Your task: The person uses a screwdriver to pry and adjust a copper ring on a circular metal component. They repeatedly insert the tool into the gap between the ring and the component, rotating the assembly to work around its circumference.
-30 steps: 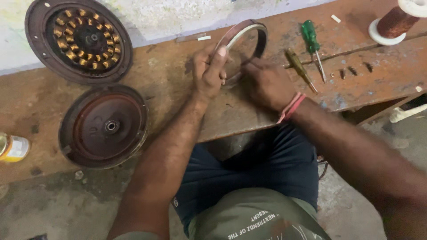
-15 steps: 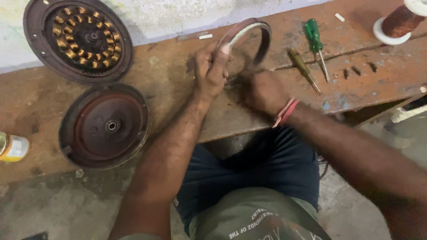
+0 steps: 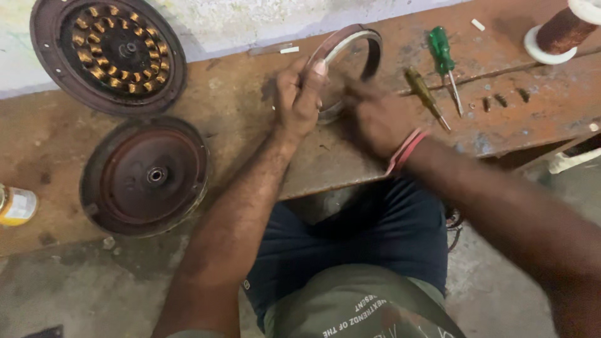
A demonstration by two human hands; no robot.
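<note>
A metal ring point(image 3: 369, 47) with a reddish outer band stands tilted on its edge on the rusty workbench point(image 3: 250, 125). My left hand point(image 3: 299, 97) grips its left rim, thumb up against the edge. My right hand point(image 3: 375, 116), blurred and wearing red threads at the wrist, rests at the ring's lower right side; whether it holds something small is hidden. A round motor stator with copper coils point(image 3: 109, 50) lies at the far left, and a dark round motor cover point(image 3: 147, 175) lies below it.
A green-handled screwdriver point(image 3: 443, 53) and a yellow-handled one point(image 3: 422, 91) lie right of the ring. A spool of copper wire point(image 3: 560, 28) stands at the top right. A small yellow can point(image 3: 15, 205) sits at the left edge. Several small screws point(image 3: 501, 100) lie nearby.
My right hand has slid a little lower and right along the ring. My left hand keeps its grip on the rim, and the ring stays tilted in place.
</note>
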